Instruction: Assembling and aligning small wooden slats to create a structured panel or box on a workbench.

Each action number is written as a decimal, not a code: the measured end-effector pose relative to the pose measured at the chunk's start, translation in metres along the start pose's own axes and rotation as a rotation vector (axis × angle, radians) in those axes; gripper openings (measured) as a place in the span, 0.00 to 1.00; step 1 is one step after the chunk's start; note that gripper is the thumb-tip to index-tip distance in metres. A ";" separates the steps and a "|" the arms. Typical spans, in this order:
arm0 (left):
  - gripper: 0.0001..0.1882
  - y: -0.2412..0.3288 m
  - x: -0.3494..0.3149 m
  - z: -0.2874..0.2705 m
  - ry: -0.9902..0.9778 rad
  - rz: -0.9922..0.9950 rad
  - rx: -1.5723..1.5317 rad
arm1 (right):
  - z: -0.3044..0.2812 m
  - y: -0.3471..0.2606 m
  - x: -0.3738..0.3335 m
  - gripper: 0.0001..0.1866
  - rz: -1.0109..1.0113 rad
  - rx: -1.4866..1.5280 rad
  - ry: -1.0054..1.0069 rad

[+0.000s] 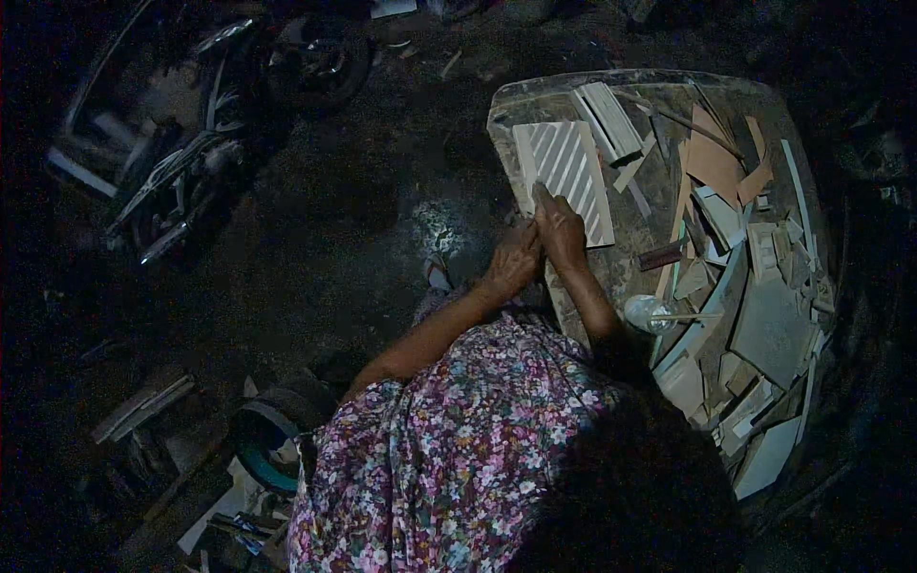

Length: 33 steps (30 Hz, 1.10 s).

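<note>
Diagonally striped panel (561,158) lies by the tabletop's (626,227) left edge. Right hand (562,234) at panel's near-left side, left hand (516,256) just beside; cannot tell whether either grip is clamped. Risk: leftward pressure might slide panel off.

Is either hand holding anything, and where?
Can't tell: the right hand overlaps the left edge of the striped panel, left hand alongside; any grip is unclear.

And here the left forearm (430,329) is slanting up and rightward, the right forearm (594,298) is leaning leftward; left hand (516,256) and right hand (562,231) are sitting close together, one right-hand finger pointing forward!
</note>
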<state>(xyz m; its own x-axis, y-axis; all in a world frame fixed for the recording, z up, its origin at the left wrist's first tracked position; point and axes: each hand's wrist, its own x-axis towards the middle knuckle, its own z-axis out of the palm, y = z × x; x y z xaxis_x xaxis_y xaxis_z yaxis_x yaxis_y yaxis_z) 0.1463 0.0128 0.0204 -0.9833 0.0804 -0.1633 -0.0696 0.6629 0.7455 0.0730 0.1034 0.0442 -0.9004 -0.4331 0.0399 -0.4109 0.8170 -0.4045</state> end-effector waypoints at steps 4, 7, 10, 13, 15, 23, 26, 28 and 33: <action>0.18 -0.013 -0.001 0.007 0.148 0.267 -0.001 | 0.009 0.001 0.028 0.19 -0.025 -0.037 0.090; 0.16 -0.014 0.009 0.012 0.107 0.215 -0.036 | 0.012 0.004 0.048 0.20 -0.067 -0.040 0.081; 0.13 -0.009 0.015 0.007 0.135 0.228 -0.014 | 0.015 0.011 0.056 0.19 -0.043 -0.016 0.064; 0.12 -0.006 0.014 -0.002 0.067 0.187 0.055 | 0.013 0.008 0.054 0.19 -0.082 -0.050 0.089; 0.12 -0.004 0.013 -0.006 0.132 0.210 0.039 | 0.004 0.002 0.038 0.19 -0.050 0.082 0.019; 0.15 -0.010 0.012 -0.002 0.069 0.255 0.138 | 0.012 0.004 0.035 0.20 -0.025 0.034 0.016; 0.14 -0.007 0.010 -0.003 0.125 0.319 0.157 | 0.017 0.005 0.053 0.20 -0.167 0.014 0.179; 0.13 -0.005 0.010 -0.003 0.157 0.325 0.164 | 0.018 0.007 0.069 0.20 -0.167 -0.012 0.121; 0.09 -0.006 0.019 0.007 0.289 0.465 0.303 | 0.022 0.016 0.096 0.21 -0.170 -0.113 0.087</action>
<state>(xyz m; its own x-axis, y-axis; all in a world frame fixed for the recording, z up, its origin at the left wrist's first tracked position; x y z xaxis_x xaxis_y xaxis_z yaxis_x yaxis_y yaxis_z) 0.1296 0.0153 0.0087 -0.9080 0.2346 0.3471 0.3855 0.7922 0.4732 -0.0168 0.0667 0.0216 -0.8238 -0.5376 0.1795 -0.5667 0.7746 -0.2808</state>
